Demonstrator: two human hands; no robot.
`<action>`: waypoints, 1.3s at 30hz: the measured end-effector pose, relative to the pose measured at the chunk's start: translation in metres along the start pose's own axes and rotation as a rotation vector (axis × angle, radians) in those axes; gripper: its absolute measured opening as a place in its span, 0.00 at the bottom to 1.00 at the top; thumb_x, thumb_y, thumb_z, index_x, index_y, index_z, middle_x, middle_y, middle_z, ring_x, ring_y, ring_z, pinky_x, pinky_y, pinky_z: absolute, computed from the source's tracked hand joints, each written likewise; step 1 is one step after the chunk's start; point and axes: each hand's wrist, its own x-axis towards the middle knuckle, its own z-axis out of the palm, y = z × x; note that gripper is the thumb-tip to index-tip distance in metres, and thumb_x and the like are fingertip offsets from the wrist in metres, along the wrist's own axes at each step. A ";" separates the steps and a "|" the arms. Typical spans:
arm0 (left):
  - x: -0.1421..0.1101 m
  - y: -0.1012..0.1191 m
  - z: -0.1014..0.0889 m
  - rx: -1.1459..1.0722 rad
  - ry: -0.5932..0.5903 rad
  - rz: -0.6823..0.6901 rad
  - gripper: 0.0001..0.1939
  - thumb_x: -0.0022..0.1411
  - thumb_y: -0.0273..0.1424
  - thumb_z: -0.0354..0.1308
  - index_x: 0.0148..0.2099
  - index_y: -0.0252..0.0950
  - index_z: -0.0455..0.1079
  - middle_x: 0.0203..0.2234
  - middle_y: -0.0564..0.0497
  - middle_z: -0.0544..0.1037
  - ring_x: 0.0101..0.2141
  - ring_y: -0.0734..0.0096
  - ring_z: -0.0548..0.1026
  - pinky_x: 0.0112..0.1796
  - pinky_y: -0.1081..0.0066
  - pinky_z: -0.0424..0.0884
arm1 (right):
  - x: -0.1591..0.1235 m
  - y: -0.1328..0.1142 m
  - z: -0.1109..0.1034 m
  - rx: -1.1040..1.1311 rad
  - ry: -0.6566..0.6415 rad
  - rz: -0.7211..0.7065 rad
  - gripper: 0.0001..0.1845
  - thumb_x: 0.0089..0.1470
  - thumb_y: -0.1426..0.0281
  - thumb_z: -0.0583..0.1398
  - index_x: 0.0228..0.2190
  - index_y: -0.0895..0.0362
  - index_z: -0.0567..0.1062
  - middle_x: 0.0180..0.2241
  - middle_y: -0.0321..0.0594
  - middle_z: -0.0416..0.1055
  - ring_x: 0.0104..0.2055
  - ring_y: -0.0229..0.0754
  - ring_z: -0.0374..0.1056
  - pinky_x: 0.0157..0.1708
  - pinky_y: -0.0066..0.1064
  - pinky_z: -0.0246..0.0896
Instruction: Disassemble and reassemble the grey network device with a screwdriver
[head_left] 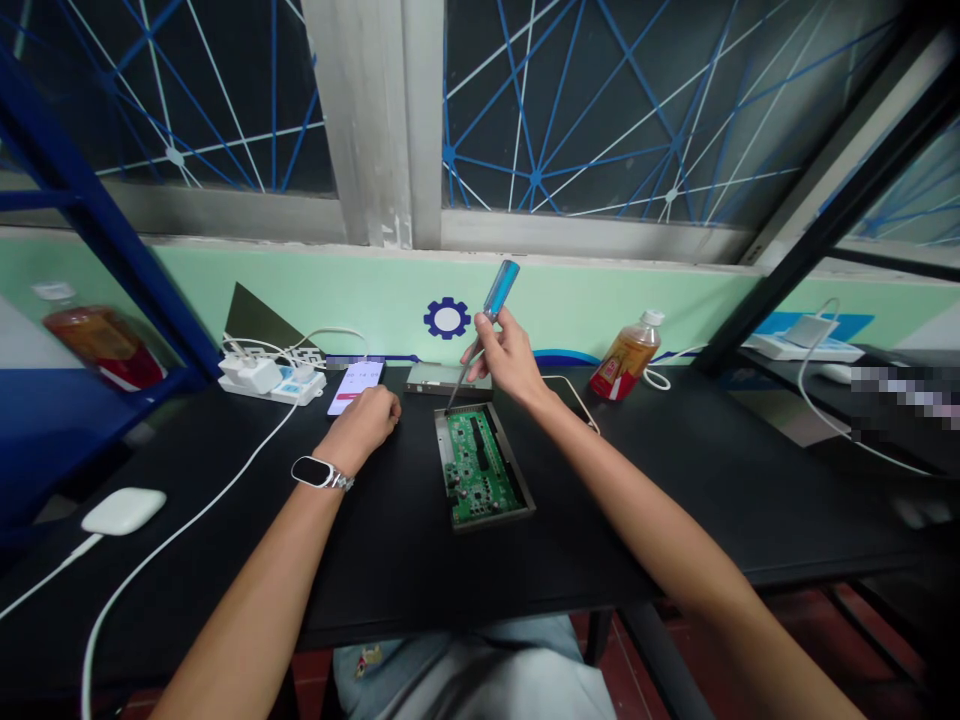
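My right hand grips a screwdriver with a clear blue handle. The handle points up, and the dark shaft slants down to the left. Its tip is at the far left corner of a metal case that lies open with a green circuit board inside. Whether the tip touches a screw is too small to tell. My left hand rests on the desk left of the case with its fingers curled in; the palm side is hidden. Just beyond it lies a phone with a lit screen.
Behind the case lies a flat grey metal box. A power strip with white plugs and cables stands at the left, near a white charger. A drink bottle stands at the right by a white cable. The black desk meets a green wall.
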 end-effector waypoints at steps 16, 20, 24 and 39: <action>0.011 0.049 0.027 -0.937 0.036 -0.224 0.07 0.62 0.33 0.60 0.36 0.33 0.71 0.29 0.48 0.77 0.30 0.70 0.74 0.34 0.71 0.68 | 0.001 0.012 0.005 0.061 0.099 -0.029 0.21 0.59 0.50 0.57 0.43 0.49 0.56 0.24 0.29 0.68 0.14 0.35 0.65 0.13 0.29 0.58; 0.007 0.067 0.036 -1.289 -0.008 -0.416 0.05 0.64 0.28 0.60 0.36 0.30 0.72 0.33 0.45 0.79 0.32 0.74 0.75 0.37 0.72 0.71 | 0.001 0.013 0.004 0.046 0.183 -0.060 0.16 0.63 0.53 0.54 0.43 0.49 0.55 0.25 0.30 0.67 0.14 0.34 0.63 0.13 0.29 0.57; 0.005 0.074 0.034 -1.461 -0.072 -0.492 0.05 0.65 0.24 0.59 0.36 0.29 0.74 0.36 0.41 0.80 0.33 0.73 0.77 0.40 0.71 0.73 | 0.001 0.014 0.004 0.021 0.219 -0.049 0.15 0.64 0.54 0.53 0.44 0.49 0.55 0.25 0.31 0.67 0.15 0.34 0.64 0.14 0.29 0.57; 0.007 0.083 0.029 -1.822 -0.178 -0.724 0.08 0.66 0.19 0.55 0.35 0.29 0.73 0.33 0.42 0.79 0.30 0.75 0.76 0.35 0.76 0.76 | 0.001 0.015 0.004 0.044 0.285 -0.075 0.15 0.63 0.54 0.53 0.42 0.49 0.54 0.26 0.30 0.67 0.15 0.34 0.63 0.14 0.29 0.59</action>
